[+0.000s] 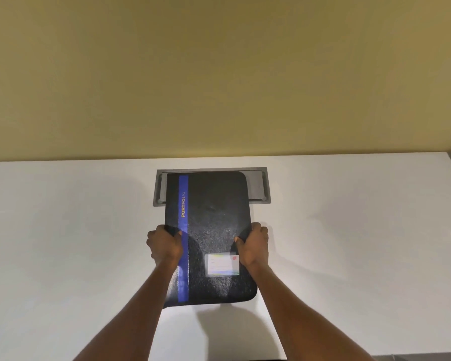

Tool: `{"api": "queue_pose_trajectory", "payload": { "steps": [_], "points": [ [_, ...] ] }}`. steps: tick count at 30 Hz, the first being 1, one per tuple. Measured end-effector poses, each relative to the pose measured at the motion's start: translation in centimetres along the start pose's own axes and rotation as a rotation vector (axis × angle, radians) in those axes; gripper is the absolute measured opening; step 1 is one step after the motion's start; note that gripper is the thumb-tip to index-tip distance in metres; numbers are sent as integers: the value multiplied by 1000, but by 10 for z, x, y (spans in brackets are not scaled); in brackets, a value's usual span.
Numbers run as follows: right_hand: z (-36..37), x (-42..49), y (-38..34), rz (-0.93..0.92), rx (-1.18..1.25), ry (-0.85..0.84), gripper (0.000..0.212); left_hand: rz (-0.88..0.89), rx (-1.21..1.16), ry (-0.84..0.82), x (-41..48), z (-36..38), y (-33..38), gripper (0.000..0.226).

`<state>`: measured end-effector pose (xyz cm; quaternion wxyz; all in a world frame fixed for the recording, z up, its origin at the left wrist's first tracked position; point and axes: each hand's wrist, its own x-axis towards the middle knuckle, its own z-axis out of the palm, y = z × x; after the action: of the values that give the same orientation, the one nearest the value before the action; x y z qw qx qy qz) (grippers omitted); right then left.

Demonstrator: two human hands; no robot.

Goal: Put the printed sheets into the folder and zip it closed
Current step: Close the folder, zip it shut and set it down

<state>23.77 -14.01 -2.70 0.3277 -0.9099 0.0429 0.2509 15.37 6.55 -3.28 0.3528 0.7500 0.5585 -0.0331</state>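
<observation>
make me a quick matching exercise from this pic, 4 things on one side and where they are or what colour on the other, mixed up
Things:
1. folder
2. stripe
3. label pocket
4. grey hatch

Descriptions:
A. set into the white table, at its far edge
B. blue, along the cover's left side
C. black, held by the left hand and right hand
D. clear, low on the cover near the right hand

Pairs: 1-C, 2-B, 3-D, 4-A

Bright, soft shadows, slight blur, wide-angle bending
</observation>
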Motion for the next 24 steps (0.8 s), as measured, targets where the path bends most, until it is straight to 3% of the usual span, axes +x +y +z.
{"api": "queue_pose_trajectory", "payload": {
  "steps": [6,18,24],
  "points": [
    [24,10,-17,39,1,-3,49,-18,43,-24,30,-6,-7,37],
    [27,9,-16,4,-52,-87,53,58,111,-61,36,-9,-24,38],
    [21,-12,-20,-125,-280,-2,56,191,223,-37,15,-11,-31,49]
  ]
}}
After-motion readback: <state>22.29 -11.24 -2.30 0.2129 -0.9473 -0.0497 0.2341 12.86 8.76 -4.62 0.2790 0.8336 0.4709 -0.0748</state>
